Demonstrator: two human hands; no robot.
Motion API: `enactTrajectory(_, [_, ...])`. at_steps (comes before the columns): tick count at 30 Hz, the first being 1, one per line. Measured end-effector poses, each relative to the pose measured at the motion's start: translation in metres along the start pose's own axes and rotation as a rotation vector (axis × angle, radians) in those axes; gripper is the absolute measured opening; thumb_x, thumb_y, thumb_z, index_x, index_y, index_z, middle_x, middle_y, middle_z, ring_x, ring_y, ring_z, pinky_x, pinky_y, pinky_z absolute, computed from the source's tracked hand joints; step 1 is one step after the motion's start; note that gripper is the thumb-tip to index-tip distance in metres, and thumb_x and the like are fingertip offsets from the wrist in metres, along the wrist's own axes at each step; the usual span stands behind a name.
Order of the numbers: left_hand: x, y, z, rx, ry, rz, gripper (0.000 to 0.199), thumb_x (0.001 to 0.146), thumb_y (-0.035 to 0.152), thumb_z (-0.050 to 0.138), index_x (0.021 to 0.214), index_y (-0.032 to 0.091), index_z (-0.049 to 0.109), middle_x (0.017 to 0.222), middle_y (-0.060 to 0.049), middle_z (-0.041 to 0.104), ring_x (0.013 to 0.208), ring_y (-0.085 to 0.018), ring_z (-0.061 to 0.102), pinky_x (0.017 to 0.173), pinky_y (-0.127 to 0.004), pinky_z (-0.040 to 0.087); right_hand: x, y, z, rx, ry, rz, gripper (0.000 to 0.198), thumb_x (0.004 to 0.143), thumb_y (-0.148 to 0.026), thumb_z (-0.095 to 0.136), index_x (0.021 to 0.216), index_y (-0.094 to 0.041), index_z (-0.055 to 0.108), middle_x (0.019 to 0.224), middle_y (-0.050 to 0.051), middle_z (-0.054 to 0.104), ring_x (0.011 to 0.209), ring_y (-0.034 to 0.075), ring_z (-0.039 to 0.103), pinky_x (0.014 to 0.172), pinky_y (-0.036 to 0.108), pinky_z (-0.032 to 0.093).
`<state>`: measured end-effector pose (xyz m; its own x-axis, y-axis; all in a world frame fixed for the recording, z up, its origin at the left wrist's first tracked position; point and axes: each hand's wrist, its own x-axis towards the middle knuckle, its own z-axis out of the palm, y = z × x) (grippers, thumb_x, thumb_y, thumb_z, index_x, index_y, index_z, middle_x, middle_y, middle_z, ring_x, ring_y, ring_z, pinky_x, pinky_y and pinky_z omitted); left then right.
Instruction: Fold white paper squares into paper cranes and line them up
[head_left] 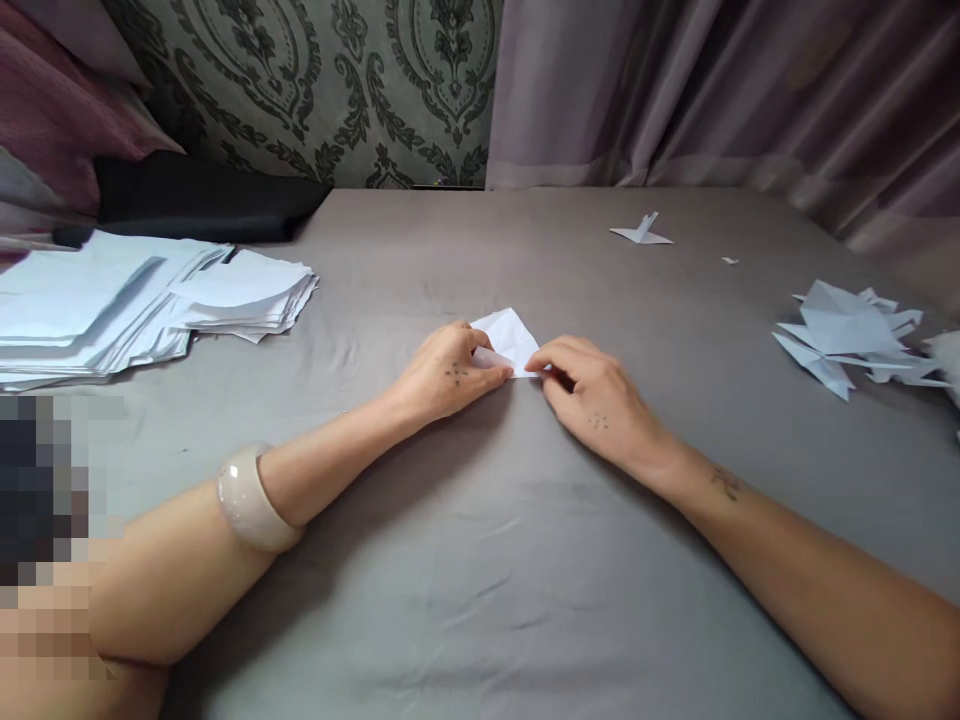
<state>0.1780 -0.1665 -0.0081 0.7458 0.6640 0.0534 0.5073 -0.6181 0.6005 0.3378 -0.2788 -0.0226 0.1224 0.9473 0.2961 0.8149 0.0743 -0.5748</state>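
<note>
A small piece of folded white paper [511, 335] lies at the middle of the grey cloth, its pointed end facing away from me. My left hand [456, 370] grips its left side, with the thumb along the near edge. At the right near corner, my right hand [589, 385] pinches the paper between thumb and forefinger. Both hands rest low, close to the cloth. Fingers and palm hide part of the paper's left side. A pale bangle [256, 500] circles my left forearm.
Stacks of white paper sheets [142, 310] lie at the left, before a black cloth [202, 195]. Several folded paper figures [847, 325] are heaped at the right. A single folded paper bird [643, 232] and a paper scrap [730, 261] lie at the back right.
</note>
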Motion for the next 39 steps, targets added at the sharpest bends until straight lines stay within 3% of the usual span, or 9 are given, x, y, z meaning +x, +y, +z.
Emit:
enactTrajectory(4, [0.0,-0.002,-0.001,-0.045,-0.004,-0.027,0.023,0.075,0.037,0.061,0.068,0.015,0.063,0.07,-0.002,0.054,0.059,-0.012,0.044,0.05,-0.024,0.028,-0.01,-0.006,0.006,-0.131,-0.053,-0.155,0.036,0.085,-0.004,0.04,0.101,-0.023,0.066,0.099,0.006,0.064,0.093,0.021,0.055,0.078,0.034,0.046])
enactTrajectory(8, [-0.001,-0.009,-0.001,-0.165,-0.043,-0.076,0.027,0.078,0.039,0.057,0.064,0.016,0.059,0.067,-0.001,0.048,0.054,-0.01,0.039,0.048,-0.025,0.025,-0.013,-0.007,0.004,-0.234,-0.076,-0.188,0.035,0.086,-0.005,0.041,0.103,-0.021,0.067,0.1,0.008,0.062,0.09,0.022,0.053,0.077,0.035,0.047])
enactTrajectory(14, [-0.003,-0.013,-0.007,-0.281,-0.085,-0.044,0.04,0.087,0.042,0.046,0.055,0.017,0.044,0.063,0.0,0.042,0.051,-0.009,0.034,0.048,-0.026,0.023,-0.014,-0.01,0.002,-0.285,-0.1,-0.195,0.034,0.087,-0.006,0.041,0.105,-0.02,0.066,0.1,0.008,0.061,0.088,0.022,0.052,0.076,0.035,0.046])
enactTrajectory(20, [-0.001,-0.017,-0.018,-0.277,-0.205,0.071,0.023,0.076,0.037,0.064,0.067,0.016,0.061,0.074,-0.003,0.053,0.061,-0.012,0.049,0.053,-0.025,0.034,-0.015,-0.011,0.002,-0.307,-0.112,-0.182,0.036,0.087,-0.005,0.039,0.107,-0.02,0.065,0.099,0.008,0.06,0.087,0.021,0.05,0.074,0.034,0.045])
enactTrajectory(24, [0.0,-0.02,-0.019,-0.223,-0.234,0.139,0.015,0.08,0.027,0.055,0.08,0.016,0.066,0.087,-0.004,0.056,0.065,-0.012,0.051,0.057,-0.026,0.038,-0.015,-0.011,0.003,-0.312,-0.111,-0.19,0.037,0.087,-0.005,0.039,0.107,-0.02,0.065,0.099,0.008,0.059,0.087,0.021,0.05,0.073,0.033,0.044])
enactTrajectory(33, [0.002,-0.028,-0.012,-0.063,-0.138,0.366,0.019,0.088,0.026,0.05,0.098,0.019,0.065,0.108,-0.007,0.058,0.099,-0.019,0.053,0.087,-0.035,0.041,-0.015,-0.007,0.004,-0.315,-0.102,-0.193,0.039,0.086,-0.004,0.04,0.112,-0.018,0.066,0.101,0.008,0.06,0.087,0.02,0.048,0.07,0.032,0.043])
enactTrajectory(39, [0.002,-0.028,-0.008,0.186,0.103,0.417,0.029,0.089,0.037,0.055,0.117,0.028,0.059,0.125,-0.008,0.052,0.118,-0.027,0.04,0.1,-0.048,0.028,-0.015,-0.006,0.004,-0.296,-0.1,-0.193,0.039,0.088,-0.007,0.042,0.116,-0.02,0.065,0.103,0.008,0.06,0.09,0.021,0.049,0.073,0.033,0.045])
